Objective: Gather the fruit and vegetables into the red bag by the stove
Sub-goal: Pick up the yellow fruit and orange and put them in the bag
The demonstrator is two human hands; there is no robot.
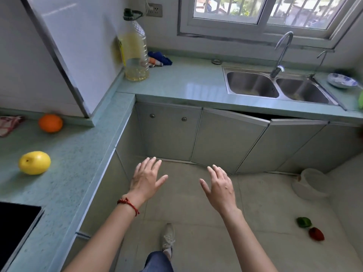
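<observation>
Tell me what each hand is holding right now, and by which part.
Nothing is held. The left hand and the right hand are both open, fingers spread, in the air above the floor.

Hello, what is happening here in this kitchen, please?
A person stands in the kitchen corner with both hands empty: the left hand and the right hand are held out, fingers spread. Nothing is picked up yet. An orange and a yellow fruit lie on the left counter; a green pepper and a red pepper lie on the floor.
</observation>
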